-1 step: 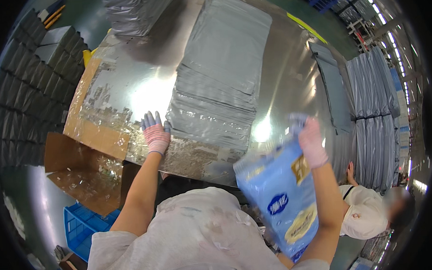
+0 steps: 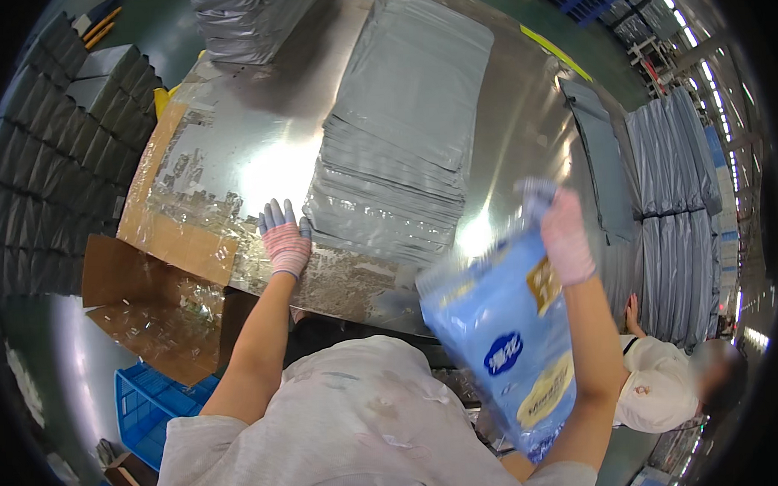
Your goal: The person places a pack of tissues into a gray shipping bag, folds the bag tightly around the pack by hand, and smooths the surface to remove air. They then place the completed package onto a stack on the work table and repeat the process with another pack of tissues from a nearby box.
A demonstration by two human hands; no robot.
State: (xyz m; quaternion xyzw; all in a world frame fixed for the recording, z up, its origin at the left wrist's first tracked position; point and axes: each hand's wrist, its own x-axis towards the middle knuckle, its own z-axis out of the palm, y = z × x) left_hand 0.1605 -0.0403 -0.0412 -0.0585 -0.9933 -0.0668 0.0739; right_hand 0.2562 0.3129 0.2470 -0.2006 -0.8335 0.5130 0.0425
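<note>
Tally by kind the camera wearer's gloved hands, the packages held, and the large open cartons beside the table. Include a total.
Gloved hands: 2 (left hand, right hand)
Held blue package: 1
Large open carton: 1
Total: 4

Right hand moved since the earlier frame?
Yes: the right hand has shifted slightly up the picture, judged against the flat grey pile on the table.

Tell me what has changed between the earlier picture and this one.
The right hand and the blue package it holds by the top have shifted slightly upward in the picture; both are motion-blurred. Nothing was visibly taken hold of or let go. The left hand stays open on the table, beside the pile of grey bags, which looks unchanged.
</note>
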